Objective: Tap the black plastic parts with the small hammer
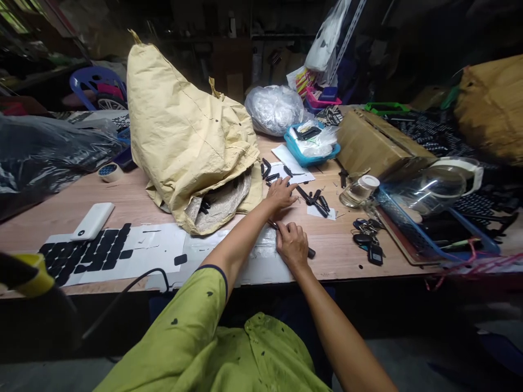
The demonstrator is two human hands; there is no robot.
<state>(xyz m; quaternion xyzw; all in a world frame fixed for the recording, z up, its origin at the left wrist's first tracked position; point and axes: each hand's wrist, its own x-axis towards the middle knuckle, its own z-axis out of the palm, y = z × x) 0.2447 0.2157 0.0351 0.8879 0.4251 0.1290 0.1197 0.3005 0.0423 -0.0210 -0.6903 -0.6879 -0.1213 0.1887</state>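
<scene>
Loosely apart with left hand (pixel 281 194), beside small black parts (pixel 324 203), clamped on dark rod (pixel 311 253) with right hand (pixel 292 245).

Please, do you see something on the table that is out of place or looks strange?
One black patch lies apart from the other black patches, breaking their rows on the white sheet. A white device also rests slantwise over the rows' upper edge.
</scene>
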